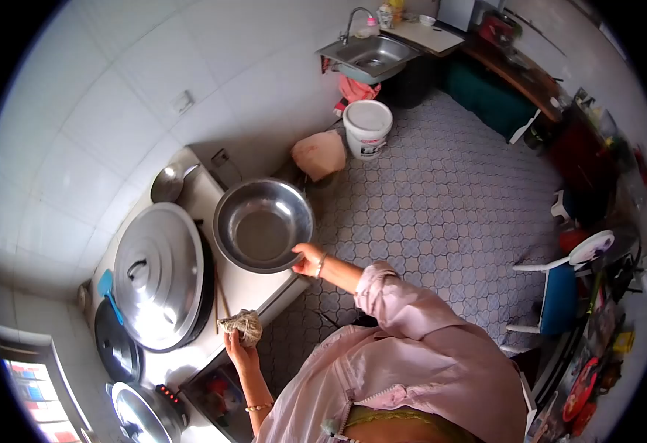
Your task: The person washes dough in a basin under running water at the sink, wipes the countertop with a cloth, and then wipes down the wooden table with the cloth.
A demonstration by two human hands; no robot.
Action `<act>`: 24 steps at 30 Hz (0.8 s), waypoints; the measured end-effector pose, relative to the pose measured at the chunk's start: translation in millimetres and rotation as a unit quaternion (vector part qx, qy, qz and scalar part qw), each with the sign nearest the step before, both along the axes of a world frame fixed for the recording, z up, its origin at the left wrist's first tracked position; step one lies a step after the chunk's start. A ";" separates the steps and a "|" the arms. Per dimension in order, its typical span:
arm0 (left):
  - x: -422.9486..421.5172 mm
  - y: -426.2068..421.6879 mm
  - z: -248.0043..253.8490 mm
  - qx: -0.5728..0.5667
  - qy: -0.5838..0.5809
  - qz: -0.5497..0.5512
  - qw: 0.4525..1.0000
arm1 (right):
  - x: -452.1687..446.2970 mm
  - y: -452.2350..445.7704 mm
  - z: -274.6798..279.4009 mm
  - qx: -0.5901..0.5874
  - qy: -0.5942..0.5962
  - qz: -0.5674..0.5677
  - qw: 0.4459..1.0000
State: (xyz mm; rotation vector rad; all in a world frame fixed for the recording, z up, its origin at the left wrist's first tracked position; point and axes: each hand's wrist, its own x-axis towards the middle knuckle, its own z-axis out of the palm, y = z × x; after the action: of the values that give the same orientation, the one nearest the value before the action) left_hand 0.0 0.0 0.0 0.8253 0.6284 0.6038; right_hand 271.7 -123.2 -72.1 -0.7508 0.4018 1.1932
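Pale tiled walls [139,81] and a patterned floor [427,221] enclosed the kitchen, with a white counter [253,288] running along the wall. The steel bowl [264,232] was at the counter's near corner; whether it rested there or was held just above could not be told. The right hand [308,261] pinched its rim at four o'clock, probably because that edge lay nearest and gave a thin lip to grip. At six o'clock from the bowl, the left hand [242,356] was closed around a tan, stringy wad [242,327], its fingers curled in beneath, likely because something so loose needed gathering. A stick [223,297] lay just beyond the wad. Inside the bowl only bare, shining metal showed. At eight o'clock a big lid [159,258] covered a dark pan [209,277], hiding whatever it held, and at seven a pot [146,417] was lidded too. A ladle [165,184] lay at ten o'clock, perhaps set by the wall to keep it out of the way. Between one and two o'clock, a bucket [367,144] stood on the floor, lid on, its contents unseen.
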 end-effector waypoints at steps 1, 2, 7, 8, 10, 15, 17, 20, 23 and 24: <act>-1.5 10.6 6.8 0.000 0.009 0.005 1.000 | -3.2 -6.4 12.8 0.000 -0.006 -0.022 1.000; -3.4 21.8 13.0 0.001 0.020 0.010 1.000 | -4.2 -16.1 27.9 0.031 0.000 -0.018 0.999; 180.5 -64.0 -27.6 -0.039 0.026 -0.075 0.996 | 151.5 -190.7 65.2 -0.023 -0.104 -0.127 0.986; 217.3 -68.5 -31.7 -0.038 0.005 -0.100 0.994 | 177.9 -211.9 71.1 -0.023 -0.125 -0.137 0.982; 266.7 -74.1 -31.6 -0.037 -0.002 -0.125 0.991 | 206.7 -242.1 62.9 -0.024 -0.127 -0.163 0.978; 429.7 -97.7 -32.0 -0.061 -0.018 -0.152 0.986 | 323.8 -316.2 47.8 -0.040 -0.122 -0.285 0.950; 491.8 -95.2 -53.6 -0.041 -0.023 -0.181 0.982 | 361.2 -349.2 41.3 -0.053 -0.131 -0.312 0.939; 597.9 -122.8 -31.4 -0.054 -0.031 -0.204 0.977 | 418.5 -397.7 53.6 -0.065 -0.164 -0.343 0.922; 698.3 -154.6 -16.4 -0.053 0.002 -0.262 0.964 | 472.9 -444.5 58.3 -0.088 -0.132 -0.410 0.898; 730.4 -167.2 -9.8 -0.052 0.024 -0.272 0.960 | 490.8 -461.5 58.2 -0.095 -0.143 -0.410 0.896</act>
State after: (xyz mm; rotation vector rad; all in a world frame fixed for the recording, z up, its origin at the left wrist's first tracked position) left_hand 730.4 -167.2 -9.8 0.8683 0.4428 0.0487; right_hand 762.6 -584.7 -13.8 -0.7920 0.5213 0.2418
